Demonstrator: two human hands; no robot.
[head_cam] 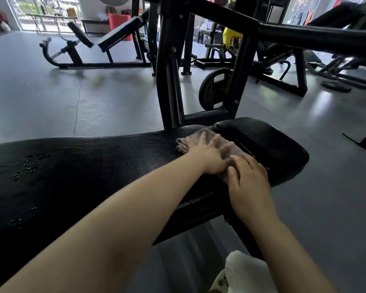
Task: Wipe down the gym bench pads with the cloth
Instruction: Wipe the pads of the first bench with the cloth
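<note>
Both hands are on the cloth: my left hand (207, 154) lies flat with fingers spread and straight, pressing down on the crumpled grey-brown cloth (201, 137), its fingers blurred. Just near-right of it, my right hand (248, 178) rests with fingers loosely bent, fingertips touching the near end of the cloth beside the left wrist; I cannot tell whether it pinches the fabric. That cloth sits on the far right end of the long black textured bench pad (82, 172), right against the gap before the smaller glossy black pad (260, 138). Water droplets (28, 166) bead on the long pad's left part. Beyond the bench, a black steel frame (169, 81) rises from the grey floor (51, 98), with a black weight plate (215, 89) behind it.
</note>
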